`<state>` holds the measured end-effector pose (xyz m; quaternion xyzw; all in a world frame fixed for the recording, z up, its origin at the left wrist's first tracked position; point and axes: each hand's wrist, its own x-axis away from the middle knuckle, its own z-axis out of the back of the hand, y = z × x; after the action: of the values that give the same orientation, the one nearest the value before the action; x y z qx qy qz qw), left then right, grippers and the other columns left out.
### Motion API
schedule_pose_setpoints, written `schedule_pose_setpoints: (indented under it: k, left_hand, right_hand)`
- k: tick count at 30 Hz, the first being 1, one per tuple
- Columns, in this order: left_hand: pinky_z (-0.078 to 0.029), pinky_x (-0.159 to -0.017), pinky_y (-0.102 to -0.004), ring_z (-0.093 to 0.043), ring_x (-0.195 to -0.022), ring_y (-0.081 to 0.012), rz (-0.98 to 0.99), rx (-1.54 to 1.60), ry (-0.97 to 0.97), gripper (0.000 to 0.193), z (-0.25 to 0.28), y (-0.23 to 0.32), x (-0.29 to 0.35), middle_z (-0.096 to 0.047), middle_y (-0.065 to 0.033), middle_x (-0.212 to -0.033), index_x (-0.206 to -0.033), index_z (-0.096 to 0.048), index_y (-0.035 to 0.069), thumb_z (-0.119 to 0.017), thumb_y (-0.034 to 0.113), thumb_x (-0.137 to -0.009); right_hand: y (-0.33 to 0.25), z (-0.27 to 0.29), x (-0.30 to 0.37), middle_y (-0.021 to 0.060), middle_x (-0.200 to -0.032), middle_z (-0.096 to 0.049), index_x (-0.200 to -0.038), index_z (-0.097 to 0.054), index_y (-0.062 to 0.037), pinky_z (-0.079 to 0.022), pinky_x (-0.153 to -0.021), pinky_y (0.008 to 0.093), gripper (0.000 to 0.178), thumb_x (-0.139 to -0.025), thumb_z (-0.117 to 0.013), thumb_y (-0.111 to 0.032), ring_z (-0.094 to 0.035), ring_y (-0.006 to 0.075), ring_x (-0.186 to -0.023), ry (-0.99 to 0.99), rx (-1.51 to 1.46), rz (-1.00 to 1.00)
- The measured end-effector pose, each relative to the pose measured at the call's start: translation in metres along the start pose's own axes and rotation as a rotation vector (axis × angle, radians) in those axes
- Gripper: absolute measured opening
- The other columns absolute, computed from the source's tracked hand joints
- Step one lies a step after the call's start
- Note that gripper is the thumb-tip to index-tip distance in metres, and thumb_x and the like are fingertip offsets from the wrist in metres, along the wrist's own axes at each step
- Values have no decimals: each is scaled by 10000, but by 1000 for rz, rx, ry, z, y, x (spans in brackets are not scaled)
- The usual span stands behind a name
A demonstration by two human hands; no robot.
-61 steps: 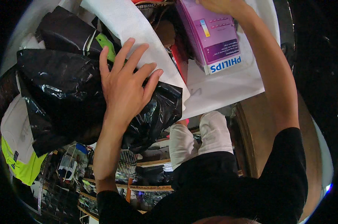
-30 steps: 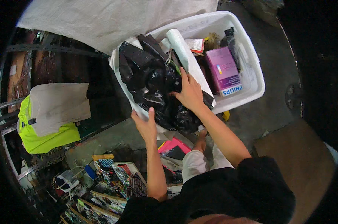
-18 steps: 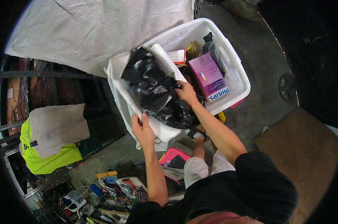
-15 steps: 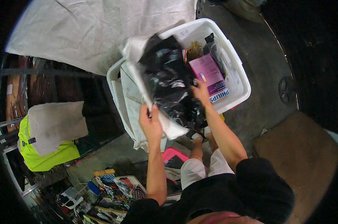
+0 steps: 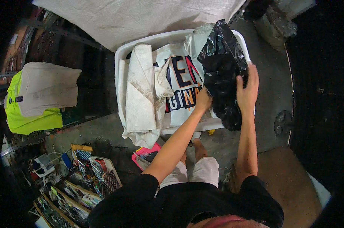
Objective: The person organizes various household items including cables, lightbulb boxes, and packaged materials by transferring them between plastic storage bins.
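A crumpled black plastic bag (image 5: 222,81) lies over the right side of a large white bin (image 5: 123,51). Against the bag's left edge is my left hand (image 5: 203,99), its fingers curled where the bag meets a white printed sheet (image 5: 179,102). Just what those fingers hold is hidden. My right hand (image 5: 248,89) rests along the bag's right edge, fingers stretched upward and thumb apart. Farther left in the bin, a folded off-white woven sack (image 5: 139,91) hangs over the near rim.
Beyond the bin hangs a large pale sheet (image 5: 141,19). Grey and lime-green shirts (image 5: 50,87) are at the left. Lower left are crates of packaged goods (image 5: 77,182) and a pink container (image 5: 141,152). Brown board (image 5: 289,178) lies at lower right.
The black bag has come down from above the bin onto its right side. The white printed sheet now covers the purple box and other contents. My hands have moved right.
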<state>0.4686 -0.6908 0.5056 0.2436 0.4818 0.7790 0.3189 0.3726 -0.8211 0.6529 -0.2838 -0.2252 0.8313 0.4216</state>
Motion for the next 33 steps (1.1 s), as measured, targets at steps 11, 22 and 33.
schedule_pose_setpoints:
  k: [11,22,33]
  left_hand:
    - [-485,-753,-478,-641,-929,-445,307,-113,73,200,155,26,51,-662,-237,-925,-1056,-598,-17,-534,28,-871]
    - [-293,-1129,-569,-289,-1384,-546,-52,-749,211,752,126,47,5,-261,-322,-1540,-1520,-341,41,-631,175,-839]
    - [-317,-1130,-543,-315,-1376,-531,-175,-484,125,724,118,14,3,-284,-314,-1527,-1462,-424,34,-710,207,-819]
  right_hand:
    - [-46,-86,43,152,-1532,-411,-1394,-561,-209,-208,-1134,649,620,-787,-683,-242,-312,371,-1443,-381,119,257]
    - [-22,-130,4,148,-1479,-485,-1383,-551,-59,-300,-1137,537,517,-890,-572,-213,-373,332,-1408,-419,639,287]
    - [49,-108,-64,253,-1474,-443,-1445,-476,-378,-450,-1025,457,631,-857,-701,-343,-524,401,-1274,-418,-87,259]
